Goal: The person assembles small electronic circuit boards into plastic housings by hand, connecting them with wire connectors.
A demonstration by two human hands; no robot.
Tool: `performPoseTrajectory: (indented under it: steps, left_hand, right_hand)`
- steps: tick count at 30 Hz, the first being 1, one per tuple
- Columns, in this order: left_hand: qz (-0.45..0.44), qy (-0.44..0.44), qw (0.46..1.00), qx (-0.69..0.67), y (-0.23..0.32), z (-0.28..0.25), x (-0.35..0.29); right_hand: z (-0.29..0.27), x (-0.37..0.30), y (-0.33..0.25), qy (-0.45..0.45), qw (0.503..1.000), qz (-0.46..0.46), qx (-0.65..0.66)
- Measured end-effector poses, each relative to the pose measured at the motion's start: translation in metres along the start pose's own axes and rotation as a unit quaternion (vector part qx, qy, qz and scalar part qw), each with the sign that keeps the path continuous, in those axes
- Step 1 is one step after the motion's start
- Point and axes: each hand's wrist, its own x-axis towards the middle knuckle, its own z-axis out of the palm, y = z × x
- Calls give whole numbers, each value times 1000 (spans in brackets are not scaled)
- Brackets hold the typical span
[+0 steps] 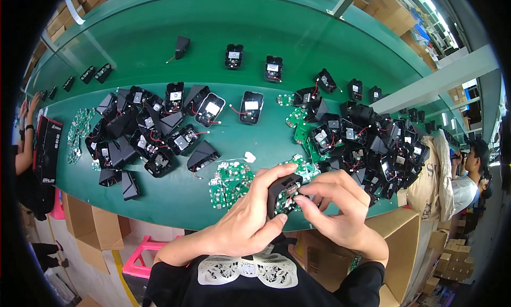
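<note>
My left hand [242, 222] grips a black plastic housing [273, 194] above the front edge of the table, its open side turned to the right. Inside the housing sits a green circuit board [286, 199]. The thumb and forefinger of my right hand [340, 214] are closed in a pinch at the board's right edge; the fingers partly cover the contact. Just left of and behind my hands lies a patch of loose green circuit boards [230, 180]. More green boards [303, 167] lie right behind the held housing.
Piled black housings with red wires stand left [125, 123] and right [367, 139] on the green table [255, 152]. Farther back, single housings [234, 56] sit on a green belt [207, 75]. Cardboard boxes [90, 224] and a pink stool [141, 256] stand below. Co-workers are at both sides.
</note>
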Motion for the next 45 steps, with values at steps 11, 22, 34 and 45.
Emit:
performPoseTrajectory:
  steps: [11, 22, 34, 45]
  left_hand:
    - [94, 23, 989, 109, -2, 2, 5]
    - [41, -20, 999, -2, 0, 0, 0]
    - [-128, -28, 979, -158, 5, -7, -2]
    - [-20, -34, 990, -133, -4, -5, 0]
  right_hand:
    - [5, -8, -1, -7, 917, 227, 327]
    - [-2, -8, -6, -67, 919, 235, 310]
    - [1, -11, 2, -100, 962, 102, 233]
    - [1, -13, 3, -62, 977, 30, 200]
